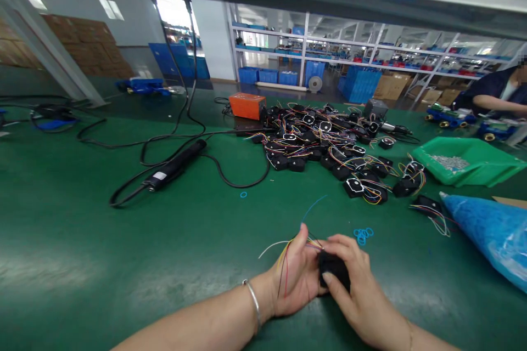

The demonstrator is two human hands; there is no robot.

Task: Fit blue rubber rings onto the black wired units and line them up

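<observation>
My right hand [358,279] grips a small black box with coloured wires [335,270], its thumb on the front and its fingers over the top. Palm up, my left hand [298,274] supports the box's left side, with its fingers partly hidden behind it. Loose wires [285,263] in white, yellow, red and black fan out across the left palm and past the thumb. A single blue wire [313,207] sticks up above the left thumb. Several small blue rubber bands [362,235] lie just beyond my right hand, and another blue band [243,194] lies farther left.
A heap of black wired boxes [313,137] spreads across the green table [185,252]. Left of it lie a black corded tool [177,165] and an orange box [247,106]. At right are a green bin [473,167], a blue bag [494,236] and a person's arm [498,103].
</observation>
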